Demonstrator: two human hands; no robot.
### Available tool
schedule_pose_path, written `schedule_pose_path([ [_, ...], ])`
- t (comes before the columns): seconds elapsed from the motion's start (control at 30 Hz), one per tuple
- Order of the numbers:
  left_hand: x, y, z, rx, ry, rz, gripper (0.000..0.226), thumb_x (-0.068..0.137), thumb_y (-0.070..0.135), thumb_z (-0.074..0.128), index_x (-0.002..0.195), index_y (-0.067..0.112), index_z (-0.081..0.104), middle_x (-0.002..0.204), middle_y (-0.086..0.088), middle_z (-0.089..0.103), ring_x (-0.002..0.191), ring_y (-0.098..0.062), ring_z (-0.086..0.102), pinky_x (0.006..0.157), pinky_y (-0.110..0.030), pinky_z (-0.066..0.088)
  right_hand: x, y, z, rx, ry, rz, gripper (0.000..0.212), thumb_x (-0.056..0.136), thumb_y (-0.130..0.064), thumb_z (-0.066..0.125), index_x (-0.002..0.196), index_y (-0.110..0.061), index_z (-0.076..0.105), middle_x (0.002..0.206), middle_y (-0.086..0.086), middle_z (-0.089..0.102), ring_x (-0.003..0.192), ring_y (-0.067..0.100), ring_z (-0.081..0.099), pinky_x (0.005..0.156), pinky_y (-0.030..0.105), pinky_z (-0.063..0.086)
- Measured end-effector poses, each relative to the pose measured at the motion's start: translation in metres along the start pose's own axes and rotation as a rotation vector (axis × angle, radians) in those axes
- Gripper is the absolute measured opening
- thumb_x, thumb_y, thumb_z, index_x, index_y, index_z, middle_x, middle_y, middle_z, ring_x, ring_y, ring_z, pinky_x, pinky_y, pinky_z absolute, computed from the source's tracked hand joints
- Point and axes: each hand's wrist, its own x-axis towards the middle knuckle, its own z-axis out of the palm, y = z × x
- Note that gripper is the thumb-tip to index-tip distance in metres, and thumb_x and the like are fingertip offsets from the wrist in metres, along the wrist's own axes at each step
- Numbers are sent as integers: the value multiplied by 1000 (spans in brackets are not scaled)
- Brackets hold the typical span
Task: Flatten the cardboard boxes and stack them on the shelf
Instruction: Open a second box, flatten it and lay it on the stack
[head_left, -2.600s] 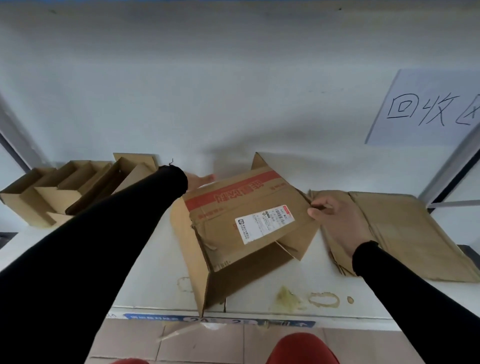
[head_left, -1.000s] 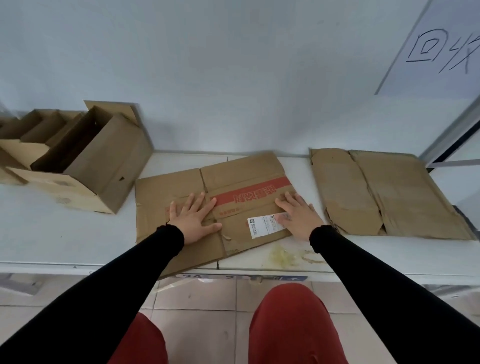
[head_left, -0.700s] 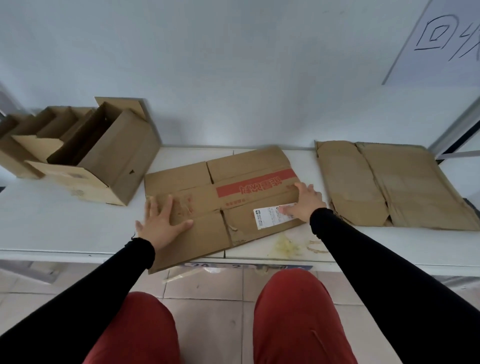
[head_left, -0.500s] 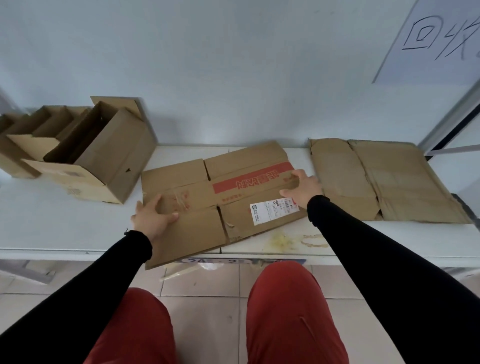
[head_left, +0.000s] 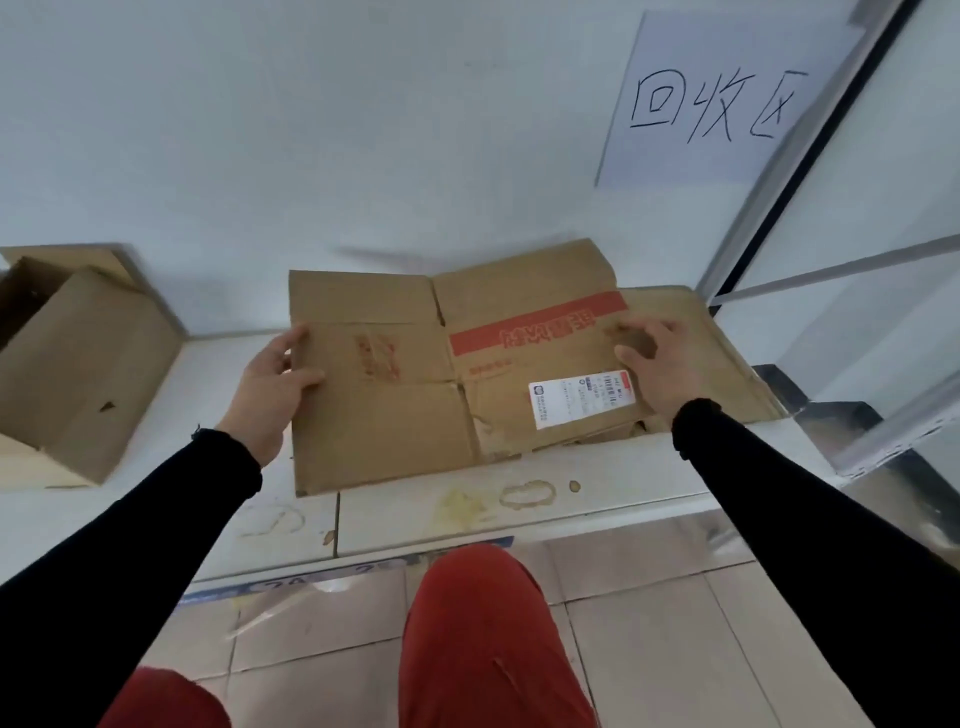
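A flattened cardboard box (head_left: 415, 395) with a red stripe and a white shipping label lies on the white shelf (head_left: 597, 467), its right part overlapping an earlier flattened box (head_left: 711, 358). My left hand (head_left: 272, 384) grips its left edge, thumb on top. My right hand (head_left: 657, 364) hovers over or touches the right end with fingers spread and bent; I cannot tell whether it holds the edge. An unflattened open box (head_left: 78, 358) stands at the left.
A white wall rises behind the shelf, with a handwritten paper sign (head_left: 711, 104) at the upper right. A metal and glass frame (head_left: 831, 260) bounds the right side. Stains mark the shelf's front. My red-trousered knees are over the tiled floor (head_left: 649, 623) below.
Both hands pressed the box flat, then took its ends and slid it right. It now overlaps the flattened box on the right.
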Motion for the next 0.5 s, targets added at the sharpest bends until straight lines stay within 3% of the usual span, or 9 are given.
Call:
schedule_pose_path([
  [0.07, 6, 6, 41, 22, -97, 12, 61, 93, -3, 61, 145, 26, 52, 133, -7, 58, 116, -24, 61, 99, -41, 53, 11, 27, -26, -57, 44, 36, 30, 97, -14, 63, 123, -29, 66, 132, -1, 40, 94, 0, 53, 97, 26, 46],
  [0.17, 14, 4, 97, 96, -202, 54, 56, 93, 3, 66, 142, 27, 55, 130, -5, 59, 115, -25, 63, 91, -37, 56, 24, 66, -60, -122, 76, 75, 24, 98, -13, 62, 115, -29, 66, 130, 0, 37, 102, 19, 53, 97, 31, 48],
  [0.27, 22, -2, 146, 185, -237, 97, 52, 94, 7, 67, 142, 26, 57, 126, -4, 61, 109, -24, 64, 85, -31, 56, 39, 103, -84, -181, 106, 118, 28, 99, -9, 59, 119, -26, 67, 133, 6, 36, 103, 21, 49, 97, 30, 43],
  [0.4, 35, -15, 195, 250, -243, 121, 50, 93, 11, 67, 138, 31, 59, 131, 1, 61, 114, -25, 62, 100, -43, 54, 64, 140, -102, -227, 125, 174, 30, 100, -11, 57, 126, -23, 67, 137, 9, 36, 101, 25, 53, 99, 37, 48],
  [0.5, 44, -27, 220, 344, -214, 118, 47, 95, 18, 65, 139, 32, 59, 132, 0, 58, 114, -25, 61, 102, -45, 51, 81, 162, -106, -244, 116, 204, 32, 101, -11, 54, 127, -24, 68, 137, 8, 36, 100, 27, 55, 98, 40, 50],
])
